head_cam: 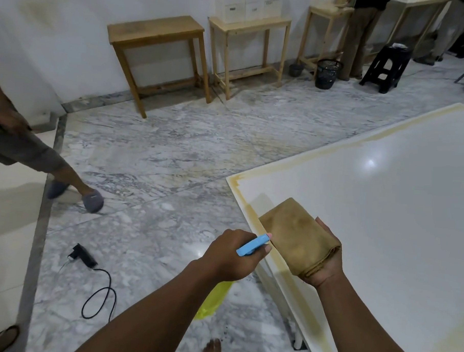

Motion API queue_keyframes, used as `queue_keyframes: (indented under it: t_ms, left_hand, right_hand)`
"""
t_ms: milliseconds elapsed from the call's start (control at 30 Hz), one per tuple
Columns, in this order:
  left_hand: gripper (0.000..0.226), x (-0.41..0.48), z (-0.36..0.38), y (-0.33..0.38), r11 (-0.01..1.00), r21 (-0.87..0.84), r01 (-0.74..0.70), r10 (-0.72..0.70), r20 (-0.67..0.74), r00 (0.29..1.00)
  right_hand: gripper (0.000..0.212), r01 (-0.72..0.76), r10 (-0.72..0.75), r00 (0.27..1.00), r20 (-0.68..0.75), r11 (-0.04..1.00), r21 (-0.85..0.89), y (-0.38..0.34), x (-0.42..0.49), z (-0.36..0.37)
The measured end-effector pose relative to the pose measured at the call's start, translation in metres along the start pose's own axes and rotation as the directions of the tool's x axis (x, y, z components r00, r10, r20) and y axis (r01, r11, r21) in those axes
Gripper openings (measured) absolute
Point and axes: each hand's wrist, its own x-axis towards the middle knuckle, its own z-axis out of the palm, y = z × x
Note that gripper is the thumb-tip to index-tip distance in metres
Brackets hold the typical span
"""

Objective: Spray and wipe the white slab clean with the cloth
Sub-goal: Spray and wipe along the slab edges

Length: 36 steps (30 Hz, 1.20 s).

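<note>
Two hands (232, 255), folded tan cloth (298, 241), glossy slab (383, 209).

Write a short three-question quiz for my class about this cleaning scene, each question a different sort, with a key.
1. True or false: the cloth lies flat on the white slab.
2. Which hand holds the spray bottle? A) left B) right
3. Fill in: the yellowish staining runs along the slab's ____.

Key: 1. False; it sits folded in the right hand. 2. A; the left hand grips it. 3. Edges.
</note>
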Motion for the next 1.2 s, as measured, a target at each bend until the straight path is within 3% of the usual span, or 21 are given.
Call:
queue_keyframes:
  t_ms: [167,300,433,567,767,900,1000,1100,1133,1200]
  left_hand:
    - [0.058,-0.024,0.021,0.029,0.999,-0.009,-0.036,0.036,-0.023,0.999]
    - [0.061,-0.035,0.034,0.054,0.996,0.071,0.049,-0.048,-0.014,0.999]
    - [0.061,-0.046,0.038,0.064,0.997,0.006,0.081,-0.081,-0.003,0.997]
    - [0.063,-0.048,0.041,0.061,0.990,0.067,0.126,-0.122,-0.062,0.991]
    - [0.048,-0.032,0.028,0.031,0.975,-0.137,0.174,-0.190,-0.114,0.975]
    - [0.044,-0.003,0.010,-0.007,0.937,-0.260,0.232,-0.284,-0.183,0.941]
    - [0.041,0.021,-0.001,-0.039,0.909,-0.316,0.272,-0.339,-0.179,0.924]
    - [0.040,0.047,-0.013,-0.078,0.901,-0.322,0.290,-0.355,-0.165,0.920]
    - [0.042,0.056,-0.017,-0.093,0.897,-0.327,0.299,-0.364,-0.158,0.918]
    - [0.046,0.074,-0.022,-0.120,0.886,-0.342,0.313,-0.383,-0.161,0.909]
  right_hand:
    - [0.055,-0.039,0.041,0.997,0.072,0.999,-0.024,-0.007,-0.017,-0.020]
    - [0.060,-0.043,0.048,0.993,0.106,0.998,-0.048,-0.016,-0.035,-0.034]
    - [0.057,-0.062,0.068,0.994,0.083,0.995,-0.073,-0.019,-0.049,-0.037]
    - [0.060,-0.094,0.100,0.993,0.058,0.990,-0.105,-0.014,-0.050,-0.033]
    - [0.060,-0.172,0.183,0.981,0.062,0.974,-0.148,-0.007,-0.030,-0.016]
    - [0.049,-0.196,0.185,0.981,-0.066,0.946,-0.258,-0.014,0.019,0.008]
    - [0.044,-0.195,0.137,0.978,-0.159,0.874,-0.445,-0.033,0.071,0.034]
    - [0.037,-0.134,0.049,0.987,-0.154,0.783,-0.608,-0.053,0.135,0.077]
    - [0.034,-0.099,-0.004,0.989,-0.148,0.725,-0.682,-0.056,0.161,0.094]
    - [0.032,0.019,-0.185,0.980,-0.076,0.467,-0.884,-0.052,0.210,0.126]
